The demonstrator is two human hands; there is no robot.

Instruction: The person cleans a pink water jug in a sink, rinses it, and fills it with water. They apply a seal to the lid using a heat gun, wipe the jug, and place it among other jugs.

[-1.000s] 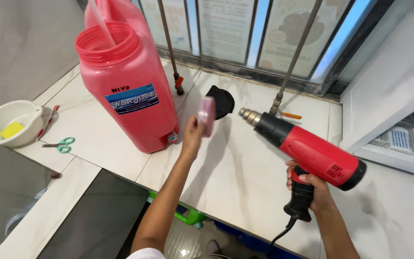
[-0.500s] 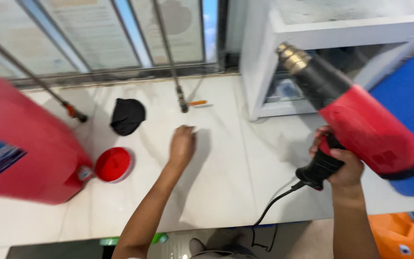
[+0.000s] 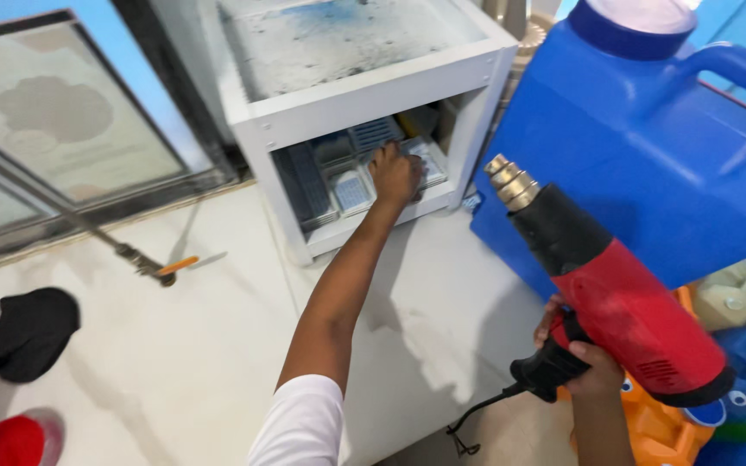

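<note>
The left hand (image 3: 395,173) reaches into the white shelf (image 3: 364,95), fingers curled over small trays (image 3: 351,190); whether it grips one is unclear. The right hand (image 3: 582,362) is closed around the red heat gun (image 3: 623,302), whose nozzle is best kept pointed away from the left arm.

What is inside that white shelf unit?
Inside the white shelf unit lie flat grey and bluish trays. The left hand rests on them, covering what lies beneath; the back is too dark to tell.
</note>
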